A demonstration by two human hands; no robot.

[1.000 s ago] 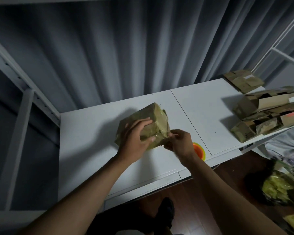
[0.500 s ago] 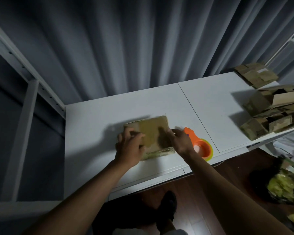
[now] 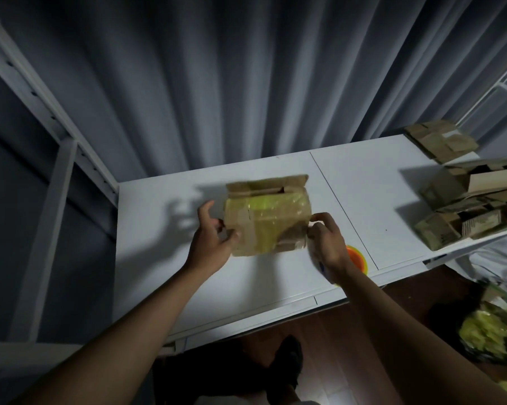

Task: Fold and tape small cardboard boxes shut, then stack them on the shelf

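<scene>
A small brown cardboard box with shiny tape across its near face is held up above the white shelf board, tilted toward me, its top flaps loose. My left hand grips its left edge, thumb on the front. My right hand pinches the box's right edge. An orange and yellow tape dispenser lies on the board just behind my right wrist, mostly hidden.
A pile of unfolded and half-folded cardboard boxes fills the board's right end, with flat ones behind. Grey curtains hang at the back. White shelf uprights stand at left. Yellow-green bags lie on the floor at right.
The box was lying flat on the board under both hands half a second ago; now both hands have lifted and turned it upright, taped face toward me.
</scene>
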